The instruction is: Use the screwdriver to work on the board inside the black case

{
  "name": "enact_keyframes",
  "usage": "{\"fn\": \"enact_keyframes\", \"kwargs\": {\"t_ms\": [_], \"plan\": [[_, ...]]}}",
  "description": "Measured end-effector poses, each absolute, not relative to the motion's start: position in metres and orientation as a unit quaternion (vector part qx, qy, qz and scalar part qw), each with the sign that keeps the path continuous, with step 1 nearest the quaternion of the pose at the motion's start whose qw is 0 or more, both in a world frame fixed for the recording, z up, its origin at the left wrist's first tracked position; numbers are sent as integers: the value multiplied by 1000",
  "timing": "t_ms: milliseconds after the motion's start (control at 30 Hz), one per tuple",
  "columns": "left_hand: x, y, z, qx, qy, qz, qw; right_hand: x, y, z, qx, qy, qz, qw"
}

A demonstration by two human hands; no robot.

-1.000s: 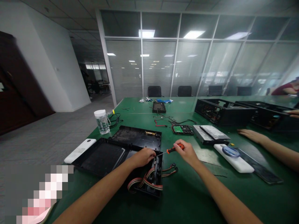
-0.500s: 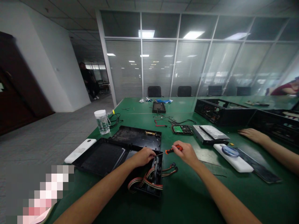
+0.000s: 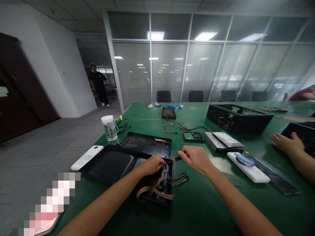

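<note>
Head view: right hand (image 3: 199, 159) grips screwdriver (image 3: 177, 158), my fingers closed round handle. Shaft slants toward left hand (image 3: 153, 165), fingertips pinched over black case (image 3: 105, 164) on bench (image 3: 197, 206); what they pinch, I cannot tell. Align shaft squarely, press evenly, hold case steady, avoid striped cables (image 3: 167, 196).

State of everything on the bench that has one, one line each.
bottle: upright, lid on
black case: open, inside exposed
striped wires: looped, ends over the case edge
screwdriver: in the right hand, shaft toward the case
left hand: at the case, fingers bent, grip unclear
hard drive: flat, green board up
computer box: open-topped
blue disc: lying on a white slab
</note>
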State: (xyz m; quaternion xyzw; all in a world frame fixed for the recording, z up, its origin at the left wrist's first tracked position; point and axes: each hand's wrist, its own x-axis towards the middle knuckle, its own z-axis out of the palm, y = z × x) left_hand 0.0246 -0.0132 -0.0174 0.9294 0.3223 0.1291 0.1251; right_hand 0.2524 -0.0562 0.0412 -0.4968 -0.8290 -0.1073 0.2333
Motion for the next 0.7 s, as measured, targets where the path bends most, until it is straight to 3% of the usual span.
{"fn": "enact_keyframes", "kwargs": {"t_ms": [100,233,367,700], "plan": [[25,-13,-19,926,330,128,130,233,-59,71,-484,-850,-118,169],[26,-13,-22,923,336,134,135,208,-54,90,-490,-855,-91,148],[25,-12,-25,922,333,144,135,192,-49,92,-567,-803,-129,131],[26,-9,-27,921,337,142,133,202,-43,89,-567,-805,-116,134]]}}
